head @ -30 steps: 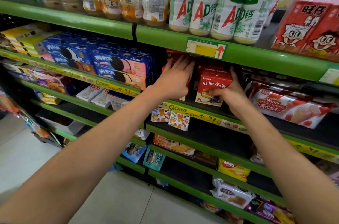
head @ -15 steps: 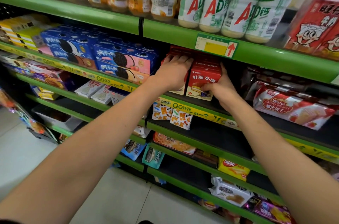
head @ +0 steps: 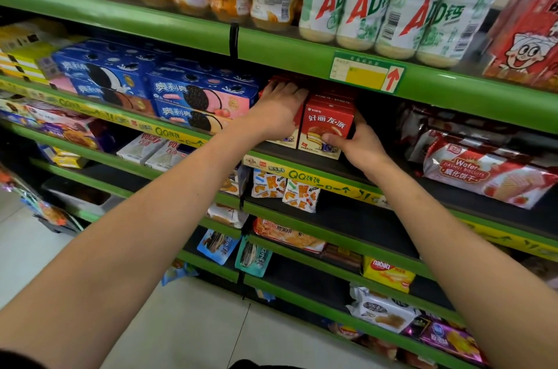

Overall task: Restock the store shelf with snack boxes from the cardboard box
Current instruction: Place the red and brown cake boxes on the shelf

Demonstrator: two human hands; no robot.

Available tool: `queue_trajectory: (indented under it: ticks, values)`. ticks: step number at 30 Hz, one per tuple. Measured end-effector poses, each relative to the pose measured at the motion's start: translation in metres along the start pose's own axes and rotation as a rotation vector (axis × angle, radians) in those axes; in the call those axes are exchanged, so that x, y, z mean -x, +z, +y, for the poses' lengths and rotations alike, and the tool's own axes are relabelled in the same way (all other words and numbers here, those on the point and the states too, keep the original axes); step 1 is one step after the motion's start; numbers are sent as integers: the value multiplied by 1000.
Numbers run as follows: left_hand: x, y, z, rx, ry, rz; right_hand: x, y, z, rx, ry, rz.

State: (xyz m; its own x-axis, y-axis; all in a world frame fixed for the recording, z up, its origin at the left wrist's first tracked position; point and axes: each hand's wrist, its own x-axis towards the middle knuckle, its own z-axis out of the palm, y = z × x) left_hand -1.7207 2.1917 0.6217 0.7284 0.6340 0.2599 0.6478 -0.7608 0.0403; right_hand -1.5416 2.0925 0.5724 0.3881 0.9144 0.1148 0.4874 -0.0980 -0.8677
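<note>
Blue cookie boxes point(head: 193, 97) at shelf's left end, wafer pack point(head: 486, 175) right, white drink bottles point(head: 380, 3) above.

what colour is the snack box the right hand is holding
Red on top, cream along the bottom: the snack box in the head view.

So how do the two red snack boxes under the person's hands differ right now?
The right red box shows its whole printed front; the left red box is mostly hidden behind the left hand. The left hand lies flat across the left box, fingers straight, while the right hand grips the right box at its lower right corner. Both stand upright, side by side, at the front of the same green shelf.
</note>
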Motion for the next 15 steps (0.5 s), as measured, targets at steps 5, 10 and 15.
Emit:
queue_trajectory:
  ticks: [5,10,15]
  values:
    - [-2,3,-2,28,-31,-5,4,4,1,116,-3,-12]
    - [0,2,1,47,-46,0,5,6,-4,160,21,-88]
    - [9,-3,4,38,-34,37,7,2,-7,112,52,-111]
